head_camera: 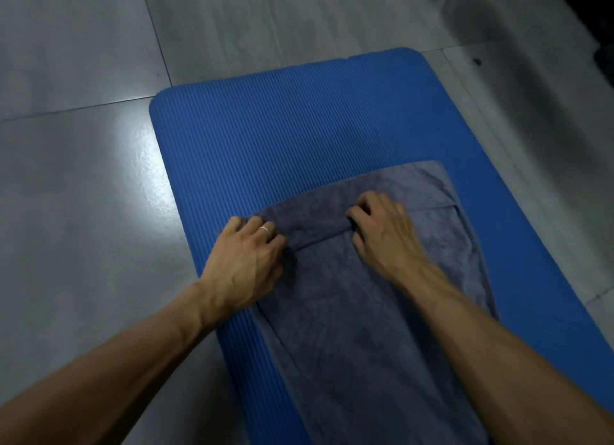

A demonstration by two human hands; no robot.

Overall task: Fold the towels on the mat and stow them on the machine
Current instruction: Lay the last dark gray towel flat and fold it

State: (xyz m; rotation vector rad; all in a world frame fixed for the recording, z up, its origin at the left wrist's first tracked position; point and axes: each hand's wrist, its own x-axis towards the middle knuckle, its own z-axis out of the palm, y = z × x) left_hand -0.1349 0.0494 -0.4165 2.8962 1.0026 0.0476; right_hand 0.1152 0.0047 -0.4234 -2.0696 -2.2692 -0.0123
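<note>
A grey-blue towel (365, 328) lies lengthwise on a blue ribbed mat (282, 138), reaching from the bottom edge of the view up to the mat's middle. Its far end is turned over into a folded band across the towel. My left hand (247, 258), with a ring on one finger, grips the left end of that band at the towel's left edge. My right hand (382, 228) holds the band's right part, thumb and curled fingers pinching the fold. The machine is not in view.
The mat lies on a grey tiled floor (83, 195) with a bright light reflection left of the mat. A dark object (604, 62) sits at the right edge, far right. The far half of the mat is bare.
</note>
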